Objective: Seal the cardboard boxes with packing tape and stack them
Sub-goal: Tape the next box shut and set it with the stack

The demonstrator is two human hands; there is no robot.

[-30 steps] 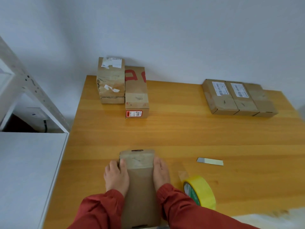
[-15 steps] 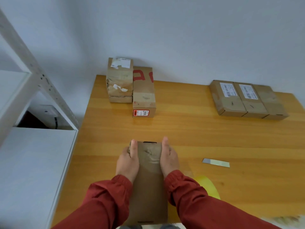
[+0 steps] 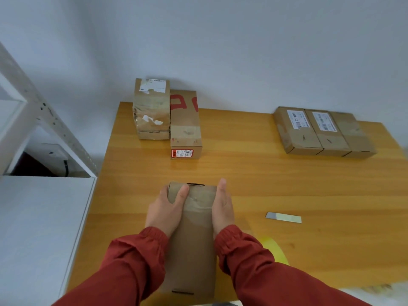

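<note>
Cardboard box, long and narrow, lies flat on the near part of the wooden table, its length running from near to far, held between both hands. The left hand grips the box's far left corner: the thumb lies on the top face and the fingers curl round the left side. The right hand lies flat along the right side. The one digit that shows is straight and points to the far end; its other fingers are hidden below the edge. A glossy band of tape crosses the top of the box between the two hands. Both arms wear red sleeves.

Just right of the right sleeve, a yellow tape roll lies on the table, partly hidden and blurred. Farther right, apart from the box, lies a small flat grey blade. At the far left corner of the table stands a stack of boxes. Touching its right side lies a box with red print, with a red label on its near end. Well apart, at the far right, three boxes lie side by side, touching, two of them with white labels. Left of the table stand a white shelf frame and a white surface.
</note>
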